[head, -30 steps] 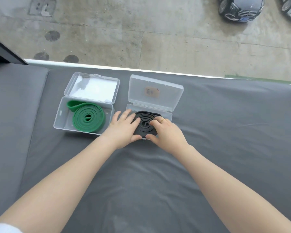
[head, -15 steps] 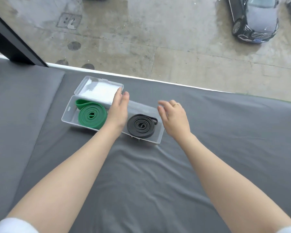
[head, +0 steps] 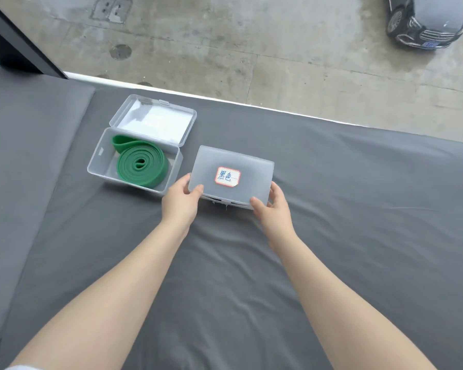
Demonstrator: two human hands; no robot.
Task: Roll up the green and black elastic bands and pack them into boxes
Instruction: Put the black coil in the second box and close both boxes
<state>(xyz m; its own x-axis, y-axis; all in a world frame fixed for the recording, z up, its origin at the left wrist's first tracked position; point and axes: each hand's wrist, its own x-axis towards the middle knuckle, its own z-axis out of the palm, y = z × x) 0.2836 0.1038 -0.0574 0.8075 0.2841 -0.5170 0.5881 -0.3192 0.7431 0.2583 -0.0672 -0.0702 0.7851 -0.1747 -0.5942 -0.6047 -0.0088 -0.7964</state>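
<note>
Translucent plastic makes up both boxes, which sit side by side on a grey sheet (head: 332, 209) in the upper middle of the frame. The open box (head: 99, 161), left of centre, has its lid (head: 155, 121) folded back flat toward the top of the frame, a white patch showing through it. Inside the open box lies the green band (head: 142, 164), wound into a flat coil that fills the right part of the tray, with one loose loop end sticking out toward the box's upper left corner. The left part of that tray is bare plastic.

Just to the right of it, nearly touching its lower right corner, is the closed box (head: 251, 166), its lid down and frosted enough that nothing inside can be made out; the black band cannot be seen. A white sticker (head: 227, 177) with a red border and blue handwritten characters sits in the middle of the lid.

The left hand (head: 181, 201) holds the closed box at its near left corner, thumb laid on top of the lid and fingers curled round the left side. The right hand (head: 274, 206) holds the near right corner the same way, thumb on the lid edge, fingers wrapped behind the right end. Both bare forearms reach in from the bottom of the frame.

Beyond the sheet's far edge, wet concrete ground (head: 225, 44) fills the top of the frame, with a dark car (head: 425, 22) in the upper right corner.
</note>
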